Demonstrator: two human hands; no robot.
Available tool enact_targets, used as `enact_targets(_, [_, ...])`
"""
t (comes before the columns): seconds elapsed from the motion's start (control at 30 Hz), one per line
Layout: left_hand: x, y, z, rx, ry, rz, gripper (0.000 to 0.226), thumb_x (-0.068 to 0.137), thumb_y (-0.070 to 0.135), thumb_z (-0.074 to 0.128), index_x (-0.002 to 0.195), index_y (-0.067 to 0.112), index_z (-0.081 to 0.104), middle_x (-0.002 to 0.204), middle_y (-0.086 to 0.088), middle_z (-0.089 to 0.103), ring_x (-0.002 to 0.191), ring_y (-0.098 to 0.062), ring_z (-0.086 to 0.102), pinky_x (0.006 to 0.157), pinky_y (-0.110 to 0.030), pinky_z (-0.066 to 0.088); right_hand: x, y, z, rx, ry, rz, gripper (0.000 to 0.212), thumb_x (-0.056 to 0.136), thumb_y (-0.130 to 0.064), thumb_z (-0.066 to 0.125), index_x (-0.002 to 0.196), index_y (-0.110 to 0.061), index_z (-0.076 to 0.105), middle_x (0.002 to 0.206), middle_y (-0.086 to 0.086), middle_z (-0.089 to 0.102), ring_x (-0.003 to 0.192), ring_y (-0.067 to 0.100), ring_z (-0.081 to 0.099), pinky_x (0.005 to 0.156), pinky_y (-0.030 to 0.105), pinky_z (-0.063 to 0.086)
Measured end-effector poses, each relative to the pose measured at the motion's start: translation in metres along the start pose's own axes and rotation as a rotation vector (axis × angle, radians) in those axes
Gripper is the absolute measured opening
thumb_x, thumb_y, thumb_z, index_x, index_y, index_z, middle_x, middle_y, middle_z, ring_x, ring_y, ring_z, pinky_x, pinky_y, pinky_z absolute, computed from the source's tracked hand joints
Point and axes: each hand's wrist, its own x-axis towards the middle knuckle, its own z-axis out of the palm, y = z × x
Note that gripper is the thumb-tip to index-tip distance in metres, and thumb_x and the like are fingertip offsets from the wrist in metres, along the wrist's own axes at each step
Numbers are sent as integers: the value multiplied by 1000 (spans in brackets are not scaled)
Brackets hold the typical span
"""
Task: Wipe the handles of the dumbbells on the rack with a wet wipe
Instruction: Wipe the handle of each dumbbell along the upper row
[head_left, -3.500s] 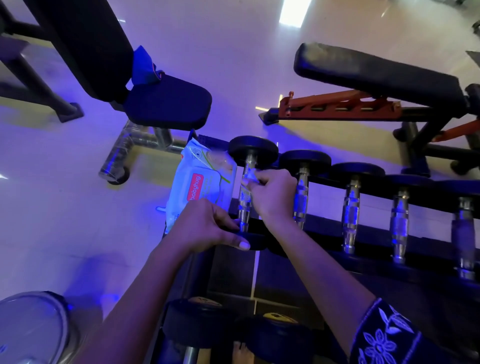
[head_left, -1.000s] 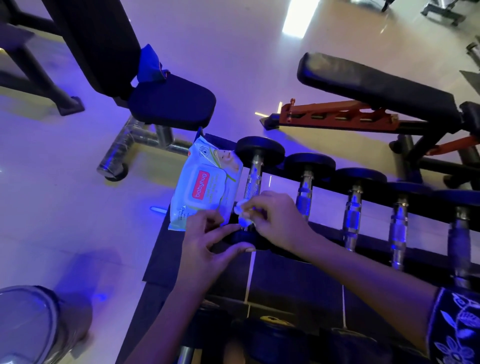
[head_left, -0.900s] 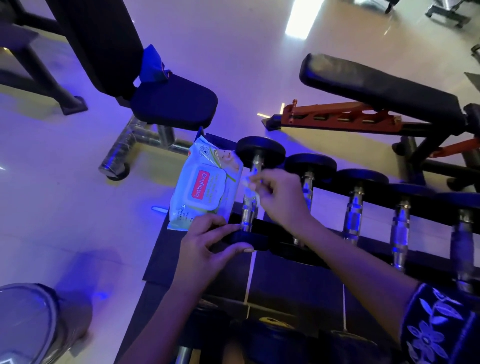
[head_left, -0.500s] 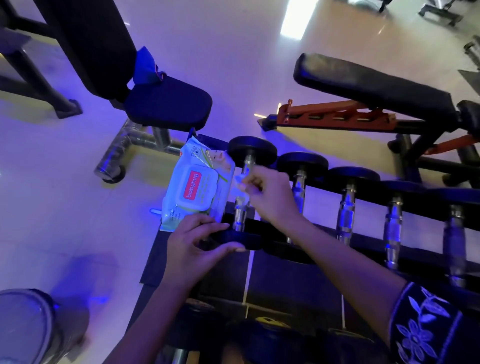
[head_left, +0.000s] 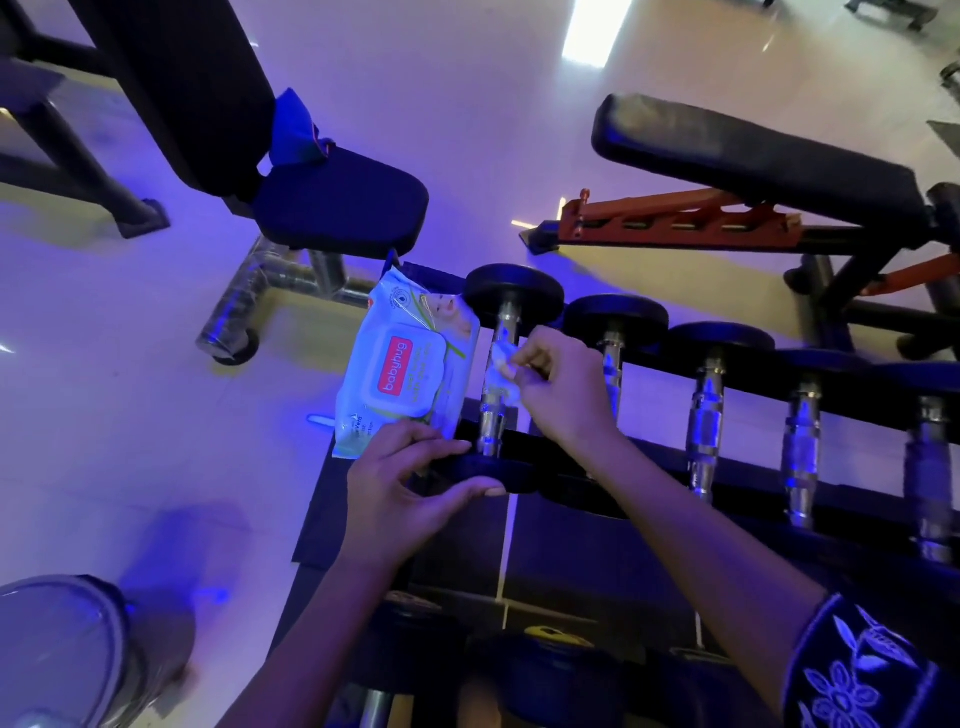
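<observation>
Pinching a bunched wipe (head_left: 501, 371) against the handle (head_left: 491, 421) of the leftmost dumbbell (head_left: 511, 291), the right hand (head_left: 566, 384) curls thumb and fingers round it. The left hand (head_left: 410, 488) grips that dumbbell's near plate (head_left: 498, 475). A pack (head_left: 410, 374) lies on the rack (head_left: 649, 457) just left of the handle. Five dumbbells fill the top row; the right hand partly hides the second. Two benches (head_left: 337, 208) stand beyond.

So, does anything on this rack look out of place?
Only the pale blue pack of wet wipes with a pink label: it lies askew at the left end of the black metal rack, beside the first chrome-handled dumbbell, where weights belong. Nothing looks damaged.
</observation>
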Motion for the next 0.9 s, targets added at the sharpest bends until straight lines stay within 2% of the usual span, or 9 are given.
enact_targets(0.17, [-2,-4,1,24,3,8,51,61,64,78,86,20,80,84,7,62,79,-8,61,69,-20,50,-38,0,2,-97,-290,44,14,77,-11,73,69,-16,62,68,-5,67,64,11,61,62,31,52])
enact_targets(0.2, [-1,-5,1,29,0,10,51,61,64,78,86,20,80,84,7,62,79,-8,61,69,-21,50,-41,2,2,-102,-277,50,14,77,-13,73,70,-18,62,68,-7,66,67,11,62,62,32,52])
enact_targets(0.33, [3,-3,1,31,0,7,50,63,66,77,84,21,80,80,8,61,74,-8,61,67,-19,49,-16,2,-1,-51,-5,81,16,80,-9,70,72,-19,60,62,-13,59,63,5,56,60,24,42])
enact_targets(0.4, [6,-1,2,47,18,-6,45,66,64,76,77,21,79,72,10,59,68,-7,59,61,-20,48,-19,-1,-1,-28,-54,70,16,80,-8,70,72,-19,60,65,-9,63,66,11,61,60,27,47])
enact_targets(0.5, [16,3,6,104,48,-47,37,72,57,72,60,22,73,58,12,51,56,-5,52,49,-28,44,-42,2,3,-132,-250,54,15,78,-14,71,72,-24,61,72,-6,67,72,16,63,63,34,52])
enact_targets(0.53, [19,3,8,123,55,-56,37,73,55,71,55,23,69,56,12,48,53,-5,50,46,-27,42,-44,5,3,-143,-250,63,16,78,-15,72,71,-25,60,71,-7,67,72,16,62,63,35,53])
enact_targets(0.67, [25,3,10,150,49,-73,40,75,52,65,46,25,58,51,12,44,49,-6,47,45,-22,35,-22,10,-2,-11,-62,177,20,78,-9,71,68,-20,57,66,-5,66,66,13,62,63,30,50])
enact_targets(0.83, [25,0,13,154,57,-83,34,73,40,66,46,24,53,52,10,43,48,-8,45,44,-23,36,-46,2,0,-48,-263,86,20,78,-14,74,69,-25,60,69,-8,66,69,11,62,65,31,51])
enact_targets(0.9, [24,0,16,152,74,-96,33,72,37,64,46,21,51,51,9,43,48,-11,46,43,-26,37,-43,0,2,-66,-220,92,16,78,-18,73,71,-24,60,67,-10,64,66,9,60,62,29,50])
